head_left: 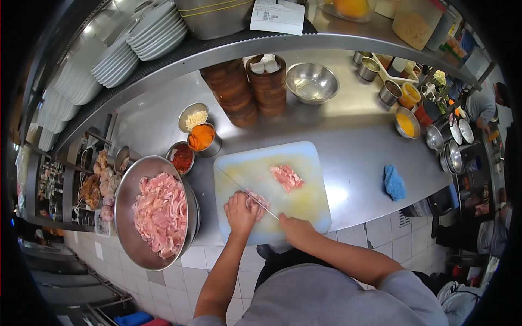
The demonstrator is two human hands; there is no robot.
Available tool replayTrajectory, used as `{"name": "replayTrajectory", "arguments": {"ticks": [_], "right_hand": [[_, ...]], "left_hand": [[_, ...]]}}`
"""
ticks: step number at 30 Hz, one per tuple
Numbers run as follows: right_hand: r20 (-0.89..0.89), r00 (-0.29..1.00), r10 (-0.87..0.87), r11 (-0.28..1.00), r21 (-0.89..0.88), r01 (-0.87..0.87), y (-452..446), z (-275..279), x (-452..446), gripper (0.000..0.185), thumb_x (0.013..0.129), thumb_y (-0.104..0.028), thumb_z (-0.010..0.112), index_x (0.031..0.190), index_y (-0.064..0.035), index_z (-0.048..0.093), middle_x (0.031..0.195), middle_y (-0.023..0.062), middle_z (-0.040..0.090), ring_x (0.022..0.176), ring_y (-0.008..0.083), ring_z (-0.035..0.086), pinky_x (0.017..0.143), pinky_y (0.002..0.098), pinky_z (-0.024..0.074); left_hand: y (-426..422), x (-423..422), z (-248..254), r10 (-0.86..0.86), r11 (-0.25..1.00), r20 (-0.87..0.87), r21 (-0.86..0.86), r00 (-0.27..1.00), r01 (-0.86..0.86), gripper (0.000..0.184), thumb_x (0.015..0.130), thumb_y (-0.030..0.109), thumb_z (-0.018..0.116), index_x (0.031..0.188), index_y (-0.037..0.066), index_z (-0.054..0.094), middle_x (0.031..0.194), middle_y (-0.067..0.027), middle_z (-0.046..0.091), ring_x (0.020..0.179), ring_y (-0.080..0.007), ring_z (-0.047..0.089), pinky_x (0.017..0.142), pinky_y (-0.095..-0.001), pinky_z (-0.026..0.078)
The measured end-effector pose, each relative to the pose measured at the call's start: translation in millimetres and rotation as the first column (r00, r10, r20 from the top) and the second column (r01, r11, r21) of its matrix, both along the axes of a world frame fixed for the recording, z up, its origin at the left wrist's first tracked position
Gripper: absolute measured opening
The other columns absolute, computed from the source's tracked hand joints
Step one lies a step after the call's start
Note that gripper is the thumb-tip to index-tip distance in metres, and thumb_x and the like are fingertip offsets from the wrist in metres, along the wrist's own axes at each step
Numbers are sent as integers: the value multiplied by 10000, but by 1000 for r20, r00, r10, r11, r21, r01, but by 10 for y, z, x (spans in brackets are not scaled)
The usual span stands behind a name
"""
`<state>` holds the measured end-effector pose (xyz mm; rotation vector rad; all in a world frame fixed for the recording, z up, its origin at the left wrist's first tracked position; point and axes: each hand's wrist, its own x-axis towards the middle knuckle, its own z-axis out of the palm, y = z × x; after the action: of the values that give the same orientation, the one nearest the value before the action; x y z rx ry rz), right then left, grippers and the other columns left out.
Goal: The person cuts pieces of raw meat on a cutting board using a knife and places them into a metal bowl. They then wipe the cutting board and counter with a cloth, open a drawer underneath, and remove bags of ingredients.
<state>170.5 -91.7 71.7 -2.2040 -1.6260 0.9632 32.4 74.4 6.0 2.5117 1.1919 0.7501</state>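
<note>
My right hand (298,230) is closed round the handle of a knife (235,181), whose thin blade slants up and left across the cutting board (312,209). Under and beside the blade lies a piece of raw meat (258,202). The curled fingers of my left hand (241,212) press on this meat at its left side, next to the blade. Further up the board rests a small pile of sliced raw meat (287,178), apart from both hands. Left of the board, a large steel bowl (126,217) holds a heap of cut pink meat (161,214).
Small steel bowls hold chopped garlic (196,118), orange slices (201,137) and something red (181,157). Behind stand wooden containers (228,92) and a steel bowl (312,83). A blue cloth (393,182) lies to the right. Stacked plates (157,32) line the overhead shelf. Another person (481,103) is at far right.
</note>
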Motion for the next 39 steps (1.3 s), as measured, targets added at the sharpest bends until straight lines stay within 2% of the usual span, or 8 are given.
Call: {"name": "replayTrajectory", "arguments": {"ticks": [5,8,14,18,24,32,37,39], "right_hand": [[92,996,-22,995,103,13,472,-252,-114,194,974,-105,477,1129,9,499,898,250,706,823,406,724,685,520,571],[6,999,-45,998,52,45,218,-147,-101,213,969,-110,490,1143,14,498,921,268,704,844,427,717,721,536,562],[-75,997,-15,963,-269,-6,-560,127,49,221,974,-93,458,1170,9,473,940,279,702,920,461,697,799,578,522],[-69,997,-31,999,13,32,-260,-204,-21,221,985,-114,449,1168,7,479,938,273,704,914,454,700,786,569,532],[-21,999,-40,994,102,42,474,-340,-101,178,966,-86,468,1112,14,489,924,257,714,867,450,703,745,531,545],[-78,997,-17,969,-245,-3,-373,-44,248,341,967,-235,598,1198,-6,495,1016,247,714,977,424,701,838,549,529],[-81,997,-10,980,-200,-6,-296,40,510,352,973,-264,604,1188,-13,482,1039,240,706,985,432,689,844,548,524],[-37,991,-129,981,-147,123,-264,41,500,347,976,-264,599,1193,-25,472,1027,242,702,976,440,683,835,554,524]], "left_hand": [[5,-11,45,3,1000,-19,-1,1000,-3,227,790,203,677,976,107,590,1015,-66,633,971,-296,605,824,-459,410],[-39,10,36,16,1000,-21,-2,1000,-16,236,792,203,679,988,106,590,1003,-66,632,970,-299,604,826,-463,410],[-47,22,72,19,1000,12,4,1000,-19,233,797,189,675,993,102,583,984,-69,621,954,-305,599,815,-466,407],[-63,34,65,7,1000,-7,21,1000,-7,221,800,174,668,986,102,573,971,-74,614,943,-309,595,806,-464,404],[-45,-8,24,21,1000,-12,-10,1000,-21,223,805,187,689,982,104,583,1023,-66,624,978,-296,596,829,-467,406],[-46,-23,-3,23,1000,58,6,998,-24,212,812,192,681,974,98,580,1021,-76,620,990,-312,593,834,-464,406],[-49,-56,-25,27,1000,57,1,998,-27,225,814,203,690,982,99,581,1031,-75,621,990,-316,593,836,-469,404],[-66,-68,-37,37,999,53,13,998,-38,231,820,207,689,992,93,586,1066,-103,615,1022,-326,588,853,-476,409]]}}
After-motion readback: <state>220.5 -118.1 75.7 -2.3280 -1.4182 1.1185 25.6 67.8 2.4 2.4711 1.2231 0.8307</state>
